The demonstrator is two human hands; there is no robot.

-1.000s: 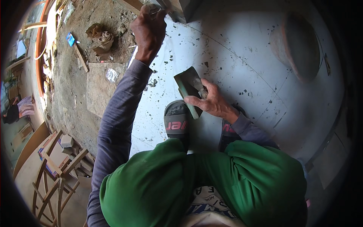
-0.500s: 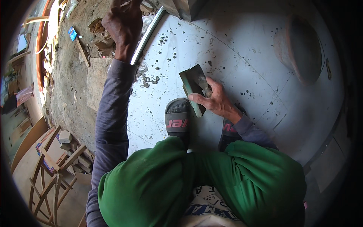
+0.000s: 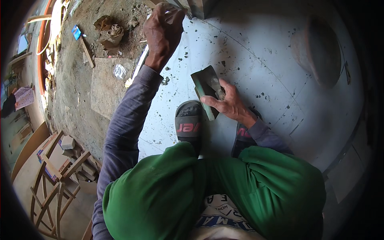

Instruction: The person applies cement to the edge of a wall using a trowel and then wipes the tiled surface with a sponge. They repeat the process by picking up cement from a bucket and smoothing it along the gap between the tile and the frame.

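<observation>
My right hand (image 3: 232,105) grips a trowel (image 3: 211,86) by its handle, thumb on the near side. Its dark, roughly rectangular blade has a pale green strip along one edge, and it is held just beyond my sandals (image 3: 188,123). At the far edge of the pale floor, my left hand (image 3: 164,35) reaches to the foot of a grey post (image 3: 196,9). Its fingers are bent and closed; something light shows between them, too hidden to name. A light strip (image 3: 140,66) along the floor's edge passes beneath my left wrist.
Dark crumbs (image 3: 262,95) dot the pale floor (image 3: 256,48). Rough ground to the left holds crumpled brown paper (image 3: 112,37), a plastic scrap (image 3: 119,71) and a flat board (image 3: 106,88). A round basin-like object (image 3: 320,54) stands far right; wooden frames (image 3: 52,192) lie lower left.
My left hand has moved right and slightly nearer, across the floor's edge, uncovering the plastic scrap on the ground. The right hand and trowel have barely shifted.
</observation>
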